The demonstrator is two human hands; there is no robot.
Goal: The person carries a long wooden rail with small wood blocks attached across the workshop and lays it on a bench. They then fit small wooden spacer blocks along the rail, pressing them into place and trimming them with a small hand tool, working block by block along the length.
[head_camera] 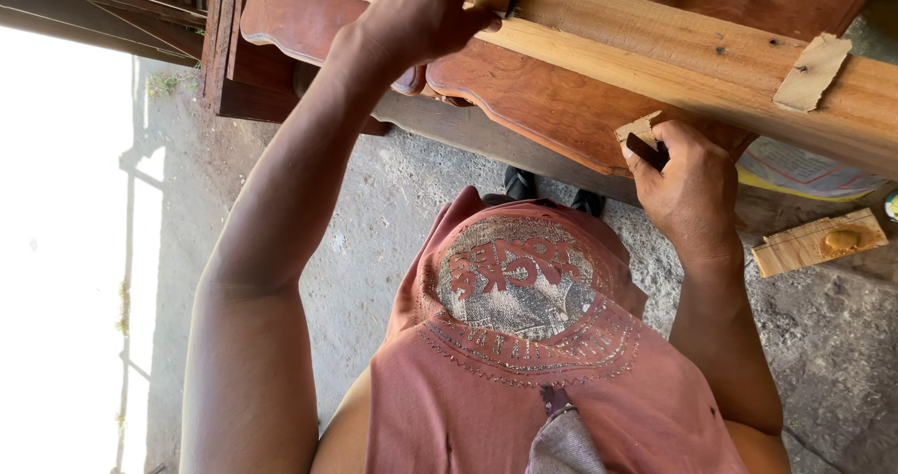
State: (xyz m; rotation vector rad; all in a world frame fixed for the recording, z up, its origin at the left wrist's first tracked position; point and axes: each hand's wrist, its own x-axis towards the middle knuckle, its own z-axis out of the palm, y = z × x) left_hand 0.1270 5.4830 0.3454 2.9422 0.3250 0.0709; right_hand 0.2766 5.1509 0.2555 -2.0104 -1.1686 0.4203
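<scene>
Rough concrete floor (421,203); glaring daylight (56,249) at left.

pale tan plank (692,58) between hands | reddish-brown scalloped panel (524,109) below it | faded red shirt (524,380), grey-and-red round print, beneath hands | grey concrete floor (393,212)

pale raw wood beam (655,53), reddish smooth-finished wooden panel (524,100), rough grey concrete floor (393,212), matt pink cloth shirt (524,371).

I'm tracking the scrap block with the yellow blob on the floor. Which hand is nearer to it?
Right. The right hand is just left of and above the scrap block, holding sandpaper; the left hand is far off, on the wooden beam.
</scene>
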